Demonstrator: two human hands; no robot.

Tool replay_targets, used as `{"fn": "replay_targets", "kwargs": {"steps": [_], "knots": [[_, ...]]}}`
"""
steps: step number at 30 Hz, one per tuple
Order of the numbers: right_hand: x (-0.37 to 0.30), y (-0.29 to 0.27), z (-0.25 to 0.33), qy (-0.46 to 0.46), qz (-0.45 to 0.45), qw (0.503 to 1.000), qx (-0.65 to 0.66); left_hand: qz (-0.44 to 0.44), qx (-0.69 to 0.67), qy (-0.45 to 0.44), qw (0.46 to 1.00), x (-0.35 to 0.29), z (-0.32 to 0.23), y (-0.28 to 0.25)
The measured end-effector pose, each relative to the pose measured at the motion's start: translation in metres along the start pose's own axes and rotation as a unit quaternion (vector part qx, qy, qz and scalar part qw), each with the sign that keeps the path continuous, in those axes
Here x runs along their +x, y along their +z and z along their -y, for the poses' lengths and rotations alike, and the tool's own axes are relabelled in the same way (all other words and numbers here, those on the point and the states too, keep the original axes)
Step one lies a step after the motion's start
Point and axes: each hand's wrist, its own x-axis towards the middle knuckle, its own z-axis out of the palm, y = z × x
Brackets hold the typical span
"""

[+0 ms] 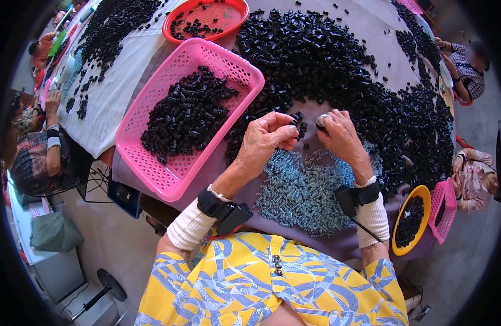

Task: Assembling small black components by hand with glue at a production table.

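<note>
My left hand (268, 137) is closed in a pinch, with a small black plastic part (299, 126) at its fingertips. Close by on the right, my right hand (341, 136) has its fingers curled together. A dark piece (321, 123) shows at those fingertips beside a white finger wrap; its exact shape is too small to tell. Both hands are just above the table, apart from each other. Beneath and nearer to me lies a spread of small bluish metal springs (310, 198). Beyond the hands rises a large heap of loose black plastic parts (310, 60).
At left, a pink perforated basket (177, 187) holds many black parts. Behind it sits a red tray (242, 13) with scattered pieces. A yellow bowl (422, 198) and another pink basket (451, 217) stand at the right edge. Other people sit around the cloth-covered table (134, 81).
</note>
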Motion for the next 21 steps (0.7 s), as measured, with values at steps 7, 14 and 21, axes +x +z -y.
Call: {"fn": "replay_targets", "kwargs": {"steps": [7,14,21], "knots": [[0.001,-0.024,0.023,0.086,-0.029,0.985,0.146,0.008,0.012,0.011,1.000,0.005,0.008,0.011],[0.009,-0.036,0.039,-0.001,-0.064,0.987,0.149,0.040,0.020,0.032,0.998,0.004,0.005,0.020],[0.007,-0.036,0.049,0.096,-0.113,0.945,0.292,0.047,-0.010,0.053,0.997,0.000,0.001,0.020]]}}
